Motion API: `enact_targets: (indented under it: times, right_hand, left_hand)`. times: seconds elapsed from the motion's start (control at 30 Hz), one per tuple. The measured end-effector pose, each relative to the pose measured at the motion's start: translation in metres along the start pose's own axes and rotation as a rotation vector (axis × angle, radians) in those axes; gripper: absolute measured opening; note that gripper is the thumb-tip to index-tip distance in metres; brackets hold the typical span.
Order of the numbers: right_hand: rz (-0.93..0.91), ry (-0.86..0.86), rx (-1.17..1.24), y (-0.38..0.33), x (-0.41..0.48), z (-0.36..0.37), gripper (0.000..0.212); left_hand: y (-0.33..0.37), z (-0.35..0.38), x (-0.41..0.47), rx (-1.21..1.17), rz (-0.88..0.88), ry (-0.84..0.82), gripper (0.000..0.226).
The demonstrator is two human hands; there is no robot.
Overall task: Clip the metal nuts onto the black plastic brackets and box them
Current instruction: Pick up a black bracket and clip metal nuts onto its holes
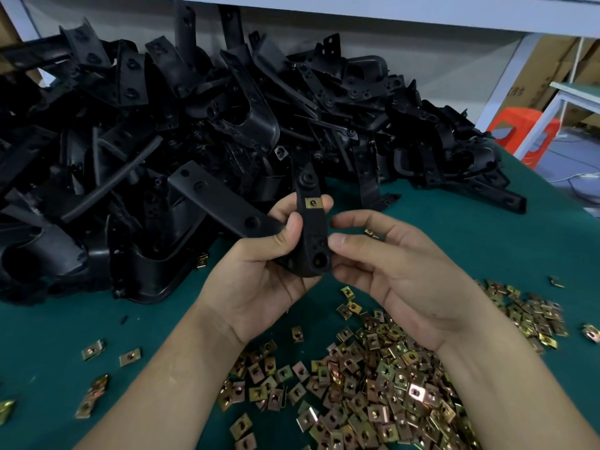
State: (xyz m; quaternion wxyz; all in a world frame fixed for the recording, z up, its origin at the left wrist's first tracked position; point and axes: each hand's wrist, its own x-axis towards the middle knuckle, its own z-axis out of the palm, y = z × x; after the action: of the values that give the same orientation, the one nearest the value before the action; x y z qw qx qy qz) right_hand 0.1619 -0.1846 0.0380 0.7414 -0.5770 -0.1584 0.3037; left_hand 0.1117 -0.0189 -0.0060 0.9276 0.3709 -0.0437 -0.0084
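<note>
My left hand grips a black plastic bracket held upright above the green table, thumb on its front. A brass-coloured metal nut sits clipped on the bracket's upper part. My right hand is just right of the bracket with its fingers relaxed, fingertips touching or nearly touching the bracket's lower edge, and it holds nothing. A heap of loose metal nuts lies on the table below my hands.
A big pile of black brackets fills the back and left of the green table. Single nuts lie scattered at the left. An orange stool and cardboard boxes stand beyond the table's right edge.
</note>
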Motion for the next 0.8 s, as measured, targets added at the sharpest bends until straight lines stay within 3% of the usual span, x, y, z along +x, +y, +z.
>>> enact_targets:
  times: [0.2, 0.53, 0.8]
  right_hand:
    - [0.007, -0.021, 0.083, 0.0010, 0.0004, 0.0021, 0.030]
    - [0.001, -0.049, -0.107, -0.0028, -0.0024, -0.0035, 0.040]
    - [0.046, -0.094, -0.159, -0.0039, -0.0029, -0.0077, 0.033]
  left_hand:
    - [0.0036, -0.0007, -0.0007, -0.002, 0.008, 0.008, 0.028]
    - [0.0013, -0.0018, -0.0002, 0.019, 0.006, -0.010, 0.030]
    - [0.0003, -0.0058, 0.0009, 0.019, -0.050, -0.098, 0.030]
